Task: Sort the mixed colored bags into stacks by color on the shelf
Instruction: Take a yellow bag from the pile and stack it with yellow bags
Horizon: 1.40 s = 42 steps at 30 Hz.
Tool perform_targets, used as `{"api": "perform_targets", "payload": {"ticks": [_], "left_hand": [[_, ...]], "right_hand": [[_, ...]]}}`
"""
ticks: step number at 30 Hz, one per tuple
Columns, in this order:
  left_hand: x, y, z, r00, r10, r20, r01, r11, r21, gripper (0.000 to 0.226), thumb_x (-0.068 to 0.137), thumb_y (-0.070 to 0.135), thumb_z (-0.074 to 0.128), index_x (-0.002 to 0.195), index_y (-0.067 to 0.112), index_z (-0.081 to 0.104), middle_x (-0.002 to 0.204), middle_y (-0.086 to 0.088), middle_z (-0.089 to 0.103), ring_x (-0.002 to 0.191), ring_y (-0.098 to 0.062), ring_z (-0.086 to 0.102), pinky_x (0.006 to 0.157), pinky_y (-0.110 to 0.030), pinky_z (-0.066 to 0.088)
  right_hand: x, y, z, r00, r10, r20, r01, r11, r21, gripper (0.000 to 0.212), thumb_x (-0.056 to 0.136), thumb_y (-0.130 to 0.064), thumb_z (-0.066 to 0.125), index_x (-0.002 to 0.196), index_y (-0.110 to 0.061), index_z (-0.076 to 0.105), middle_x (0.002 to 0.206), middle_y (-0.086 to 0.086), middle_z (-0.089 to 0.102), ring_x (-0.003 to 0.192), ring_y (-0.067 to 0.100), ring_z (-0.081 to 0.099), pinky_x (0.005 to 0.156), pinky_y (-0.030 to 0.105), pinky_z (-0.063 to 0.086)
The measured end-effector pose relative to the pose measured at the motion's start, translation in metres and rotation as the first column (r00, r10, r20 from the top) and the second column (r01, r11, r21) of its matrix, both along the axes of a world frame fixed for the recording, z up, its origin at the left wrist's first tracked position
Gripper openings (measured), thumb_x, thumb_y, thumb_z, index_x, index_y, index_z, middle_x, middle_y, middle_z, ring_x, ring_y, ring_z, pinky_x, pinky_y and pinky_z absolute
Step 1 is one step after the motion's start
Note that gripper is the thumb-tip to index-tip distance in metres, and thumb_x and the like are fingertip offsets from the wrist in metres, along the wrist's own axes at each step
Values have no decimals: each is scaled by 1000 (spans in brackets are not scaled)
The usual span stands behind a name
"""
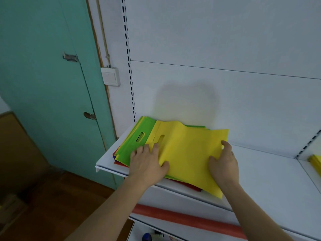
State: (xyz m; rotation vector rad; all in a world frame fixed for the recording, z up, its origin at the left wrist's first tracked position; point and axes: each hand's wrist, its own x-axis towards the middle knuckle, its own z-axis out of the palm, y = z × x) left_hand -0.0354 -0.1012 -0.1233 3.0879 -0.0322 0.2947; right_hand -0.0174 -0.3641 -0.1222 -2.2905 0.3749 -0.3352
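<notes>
Now both my hands grip the yellow bag (187, 153) — left hand (147, 164) pinching its near-left edge, right hand (224, 164) its right side — atop the mixed stack (132, 145) on the shelf (269, 180).

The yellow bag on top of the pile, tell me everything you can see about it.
The yellow bag is a flat, thin, matte sheet that looks like non-woven fabric, with a slot handle cut near its left end. It lies topmost on the mixed pile, over a green bag, skewed so its near corner overhangs the white shelf edge. The left hand pinches its left edge; the right hand grips its right part.
</notes>
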Motion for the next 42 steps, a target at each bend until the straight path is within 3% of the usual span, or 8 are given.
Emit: {"api": "perform_targets", "payload": {"ticks": [4,9,18,20,24,30,37,42], "left_hand": [[9,4,9,998,11,-56,-12,1000,-20,109,77,101,5,137,28,58,134,-6,59,126,-31,45,100,-50,38],[25,6,21,959,-54,-279,24,994,-108,124,68,106,3,142,23,57,151,-13,47,140,-37,37,110,-55,35],[61,18,22,998,-37,-41,16,902,-432,71,90,61,66,141,16,47,122,-5,67,108,-31,63,88,-46,56],[72,14,24,997,-40,-67,-15,749,-662,68,87,55,75,138,19,48,120,-1,67,108,-29,66,89,-45,57],[86,8,37,986,-85,-141,-123,187,-975,42,90,27,79,127,23,60,112,3,72,97,-21,70,83,-38,57],[88,7,59,961,-139,239,259,146,-955,9,100,27,67,108,26,72,102,15,77,97,-2,71,83,-34,52],[77,10,33,969,-199,147,195,253,-947,21,108,34,56,120,44,68,110,22,74,105,1,66,92,-32,48],[84,3,44,969,-170,180,229,334,-915,31,108,17,51,124,38,67,106,38,67,89,16,59,75,-25,45]], "right_hand": [[9,-14,5,995,-95,-36,99,990,106,64,94,-20,63,153,-22,41,96,0,66,91,32,58,77,41,47],[7,-21,12,994,-104,-27,100,987,-129,20,97,-20,60,82,-8,59,73,11,63,68,29,57,63,43,53],[-17,-35,25,952,-110,287,143,985,-97,16,104,-16,52,111,-23,65,76,1,63,74,32,59,65,38,42],[-24,-42,30,921,-133,365,153,988,-25,15,105,-23,53,94,-33,57,67,-6,57,67,23,56,61,37,38],[-35,-48,43,873,-184,452,157,983,96,12,105,-32,62,94,-34,57,76,-12,61,65,9,56,58,33,37],[-33,-38,59,812,-231,536,162,971,173,9,105,-42,61,110,-36,56,89,-15,63,76,5,59,59,34,42],[-29,-40,15,935,-198,293,156,974,161,16,103,-18,51,88,-24,50,72,2,52,68,29,51,57,36,32],[-42,-48,25,863,-331,382,270,941,205,48,103,-20,54,142,-47,44,97,-17,65,80,2,62,58,31,43]]}}
